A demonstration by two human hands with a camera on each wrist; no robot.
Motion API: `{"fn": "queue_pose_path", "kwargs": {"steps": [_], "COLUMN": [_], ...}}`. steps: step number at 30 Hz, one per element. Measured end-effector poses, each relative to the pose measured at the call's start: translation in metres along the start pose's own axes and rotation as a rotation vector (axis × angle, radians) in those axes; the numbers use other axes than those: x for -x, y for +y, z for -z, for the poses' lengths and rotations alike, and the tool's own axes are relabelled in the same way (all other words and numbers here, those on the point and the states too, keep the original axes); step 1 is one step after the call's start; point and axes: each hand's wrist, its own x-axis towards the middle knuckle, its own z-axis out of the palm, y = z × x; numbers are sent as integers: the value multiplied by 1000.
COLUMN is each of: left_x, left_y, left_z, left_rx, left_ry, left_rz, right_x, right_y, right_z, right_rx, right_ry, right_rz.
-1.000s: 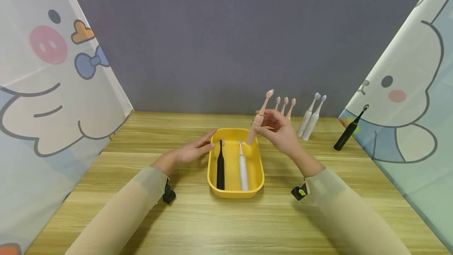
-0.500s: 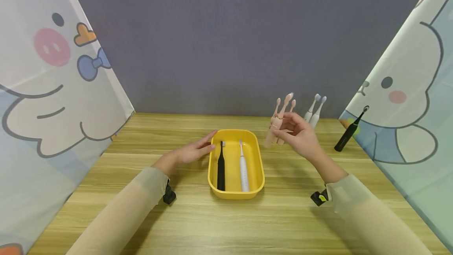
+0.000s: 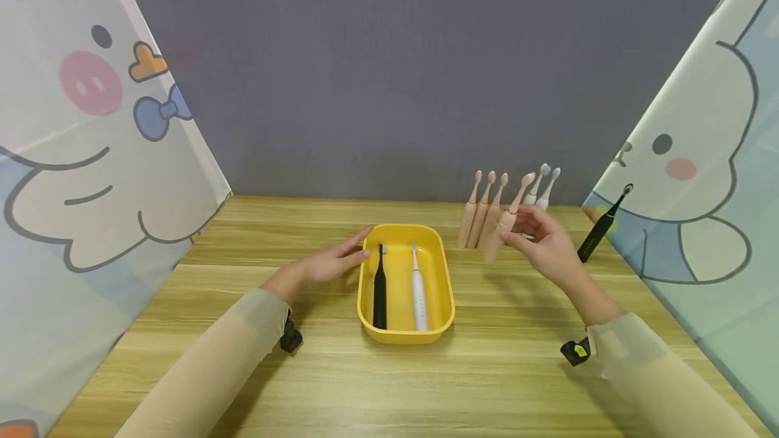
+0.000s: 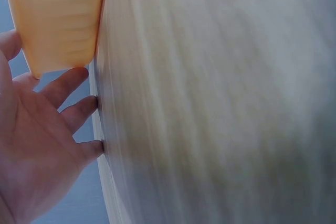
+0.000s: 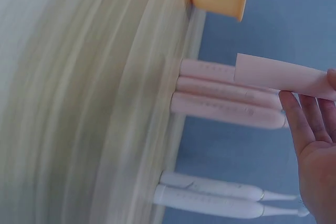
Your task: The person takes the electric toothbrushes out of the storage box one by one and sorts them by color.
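Note:
My right hand pinches a pink electric toothbrush upright between thumb and fingers. Its base hangs above the table in the right wrist view. Just left of it stand three pink electric toothbrushes in a row. My left hand touches the left side of the yellow tray, fingers extended along its wall and rim. Inside the tray lie a black electric toothbrush on the left and a white electric toothbrush on the right.
Two white electric toothbrushes stand behind my right hand, partly hidden by it in the head view. Further right stands another black electric toothbrush. A grey wall closes off the back of the wooden table, with cartoon-print cloths at both sides.
My right hand has carried the pink toothbrush rightward from above the tray, past the standing pink ones to their right side. My left hand stays at the tray.

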Motion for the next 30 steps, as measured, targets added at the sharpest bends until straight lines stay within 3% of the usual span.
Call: {"fn": "queue_pose_path", "kwargs": {"steps": [5,12,30], "left_x": [0,0,-1], "left_y": [-1,-1,-2], "left_z": [0,0,-1], "left_rx": [16,18,11], "left_ry": [-5,-3,3], "left_rz": [-4,-16,-19], "right_x": [3,1,-18], "right_y": [8,16,44], "right_z": [10,16,14], "right_rx": [45,190,249], "right_ry": [9,34,48], "right_rz": [-27,-93,-167]}}
